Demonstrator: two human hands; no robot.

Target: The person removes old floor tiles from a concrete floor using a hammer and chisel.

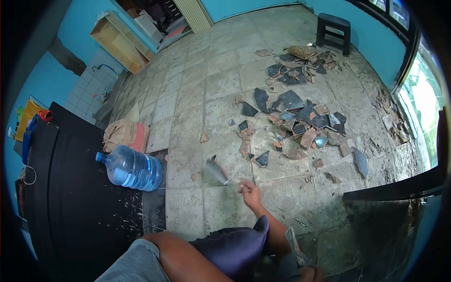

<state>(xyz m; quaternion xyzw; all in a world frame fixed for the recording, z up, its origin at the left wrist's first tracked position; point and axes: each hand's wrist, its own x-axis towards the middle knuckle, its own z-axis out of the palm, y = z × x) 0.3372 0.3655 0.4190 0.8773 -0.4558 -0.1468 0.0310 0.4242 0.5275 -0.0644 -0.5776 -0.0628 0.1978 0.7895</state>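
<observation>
Over the floor in the middle, my right hand [252, 196] reaches forward with its fingers closed. A motion-blurred flat grey piece [217, 172] extends left from its fingertips, its narrow end at them; its kind is too smeared to tell. At the bottom right edge, my left hand [311, 274] is partly cut off, with its fingers bent round the lower end of a long, pale, crusted strip [294, 242]. Purple cloth [235, 249] lies between the arms. Broken dark tile pieces [312, 117] are heaped ahead, beyond the right hand.
A second rubble heap [300, 66] lies farther back near a black stool [332, 33]. On the left are a blue water jug [134, 168], a brown paper sack [124, 134] and a black cabinet [80, 188]. A dark frame edge [394, 188] juts in at right.
</observation>
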